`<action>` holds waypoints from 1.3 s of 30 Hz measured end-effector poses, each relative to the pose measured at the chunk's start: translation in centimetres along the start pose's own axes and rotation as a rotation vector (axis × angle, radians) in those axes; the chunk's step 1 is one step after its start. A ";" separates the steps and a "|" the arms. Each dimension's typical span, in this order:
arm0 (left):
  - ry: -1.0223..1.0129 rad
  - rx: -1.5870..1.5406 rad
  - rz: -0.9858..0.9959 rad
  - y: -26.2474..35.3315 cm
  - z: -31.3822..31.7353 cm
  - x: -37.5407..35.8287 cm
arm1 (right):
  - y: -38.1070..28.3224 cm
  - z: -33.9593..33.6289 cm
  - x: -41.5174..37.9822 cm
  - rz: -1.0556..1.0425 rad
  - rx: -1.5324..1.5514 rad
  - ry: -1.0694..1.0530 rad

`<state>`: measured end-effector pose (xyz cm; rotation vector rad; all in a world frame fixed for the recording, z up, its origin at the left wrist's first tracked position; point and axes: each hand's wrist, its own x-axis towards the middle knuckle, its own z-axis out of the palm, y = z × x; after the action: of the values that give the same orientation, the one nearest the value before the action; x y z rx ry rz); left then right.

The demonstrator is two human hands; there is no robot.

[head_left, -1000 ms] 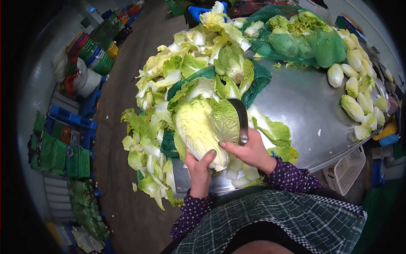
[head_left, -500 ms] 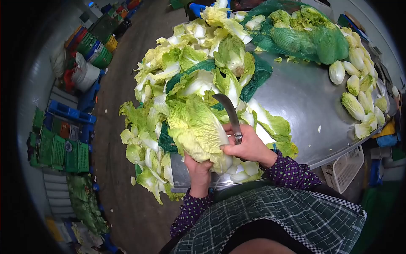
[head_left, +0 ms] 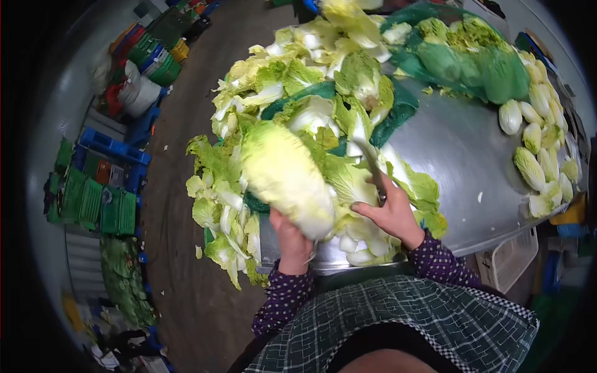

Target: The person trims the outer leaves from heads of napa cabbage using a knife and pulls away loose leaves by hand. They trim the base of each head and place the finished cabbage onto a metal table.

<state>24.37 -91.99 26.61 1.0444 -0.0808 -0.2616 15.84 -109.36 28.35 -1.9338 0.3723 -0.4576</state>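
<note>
My left hand [head_left: 292, 242] is wrapped round the base end of a napa cabbage [head_left: 286, 177], which tilts up and away over the table's near side. Its outer side is pale yellow and smooth. In my right hand [head_left: 395, 214] is a curved knife [head_left: 372, 158], its blade pointing away from me and its handle hidden by the fingers. The thumb of that hand sticks out beside a loose green cabbage leaf [head_left: 349, 180], just right of the cabbage. Trimmed leaves [head_left: 367, 239] lie between the two hands at the table edge.
Loose leaves [head_left: 267, 81] heap along the table's left side, around green netting [head_left: 398, 118]. A mesh bag of cabbages [head_left: 460, 59] lies at the back of the metal table [head_left: 454, 168]. Trimmed cabbages [head_left: 530, 168] line the right edge. A white crate [head_left: 510, 258] stands below.
My right hand has moved right with the knife, away from the cabbage. A leaf now lies apart beside it, and the cabbage shows a smoother, paler side.
</note>
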 end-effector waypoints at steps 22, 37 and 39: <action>0.210 -0.307 0.058 2.2 2.3 1.3 | 2.7 4.5 1.5 0.417 0.641 -0.071; -0.273 0.125 0.020 0.0 0.2 0.7 | -2.8 1.1 2.3 0.273 0.552 -0.238; -0.195 0.053 -0.035 0.2 -0.1 0.4 | -2.6 1.1 2.6 0.271 0.546 -0.233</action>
<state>24.76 -91.93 26.68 1.0719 -0.2471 -0.3946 18.75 -108.65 30.76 -1.3616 0.3119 -0.1300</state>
